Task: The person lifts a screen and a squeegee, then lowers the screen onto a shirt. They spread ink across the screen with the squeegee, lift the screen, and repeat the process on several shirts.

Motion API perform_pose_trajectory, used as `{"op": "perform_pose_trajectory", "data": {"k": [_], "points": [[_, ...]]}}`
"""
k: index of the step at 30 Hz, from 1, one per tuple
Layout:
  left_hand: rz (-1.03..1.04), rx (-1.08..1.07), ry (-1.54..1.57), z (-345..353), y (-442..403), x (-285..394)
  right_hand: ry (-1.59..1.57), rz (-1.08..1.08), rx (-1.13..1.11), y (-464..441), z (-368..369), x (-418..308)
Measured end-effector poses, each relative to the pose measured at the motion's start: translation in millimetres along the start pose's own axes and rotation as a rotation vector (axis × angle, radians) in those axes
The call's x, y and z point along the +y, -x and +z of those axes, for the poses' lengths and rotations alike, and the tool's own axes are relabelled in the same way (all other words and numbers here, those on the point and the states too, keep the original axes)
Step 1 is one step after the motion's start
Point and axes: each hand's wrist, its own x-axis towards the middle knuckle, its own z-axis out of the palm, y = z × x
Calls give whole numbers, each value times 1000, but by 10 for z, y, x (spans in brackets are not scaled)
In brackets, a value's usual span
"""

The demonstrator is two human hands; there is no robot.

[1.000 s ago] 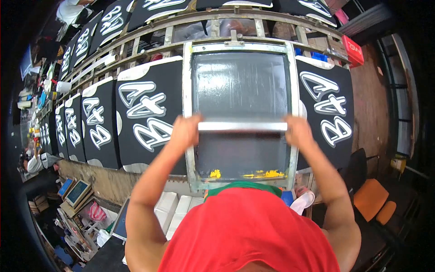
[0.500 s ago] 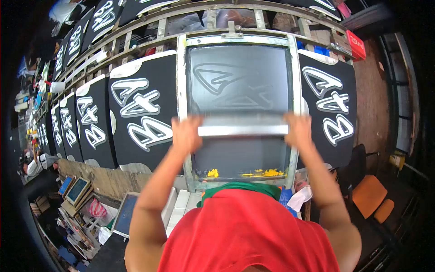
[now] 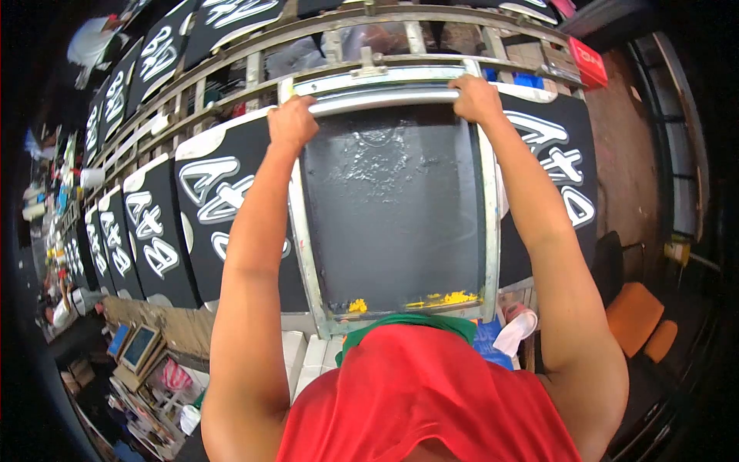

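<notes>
Both my hands grip a long silver squeegee (image 3: pixel 385 98) at the far end of a screen-printing frame (image 3: pixel 302 231). My left hand (image 3: pixel 292 123) is closed round its left end, and my right hand (image 3: pixel 476 98) round its right end. Dark grey mesh (image 3: pixel 392 239) fills the frame, with rippled, wet-looking ink just on my side of the squeegee. Yellow patches (image 3: pixel 459 297) mark the mesh's near edge. Black printed panels with white-and-grey lettering flank the frame, one on the left (image 3: pixel 231 138) and one on the right (image 3: pixel 566 115). Whatever lies under the mesh is hidden.
A slatted wooden rack (image 3: pixel 332 48) runs behind the frame, with more lettered black panels (image 3: pixel 165 46) beyond it. A red box (image 3: pixel 588 63) sits at the far right. An orange chair (image 3: pixel 635 308) stands at right. Small framed screens (image 3: pixel 139 346) lie lower left.
Both hands have pushed the squeegee away from me, from mid-frame to the far end. The grey lettering outline visible on the mesh before no longer shows; rippled ink appears there.
</notes>
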Motion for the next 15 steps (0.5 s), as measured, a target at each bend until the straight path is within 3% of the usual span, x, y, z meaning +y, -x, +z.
{"op": "perform_pose_trajectory", "data": {"k": [2, 4, 9, 11, 12, 15], "points": [[-2, 9, 5, -112, 16, 61, -1, 39, -101, 8, -188, -88], [30, -58, 4, -146, 383, 141, 18, -10, -66, 404, -79, -12], [109, -209, 58, -227, 2360, 374, -101, 96, -351, 2439, -258, -401], [78, -340, 86, -382, 3184, 541, -157, 16, -253, 3353, -232, -499], [119, -299, 121, -386, 3582, 579, -184, 28, -284, 3705, -219, -525], [101, -352, 210, -582, 3992, 700, -203, 60, -387, 4184, -357, -649]]}}
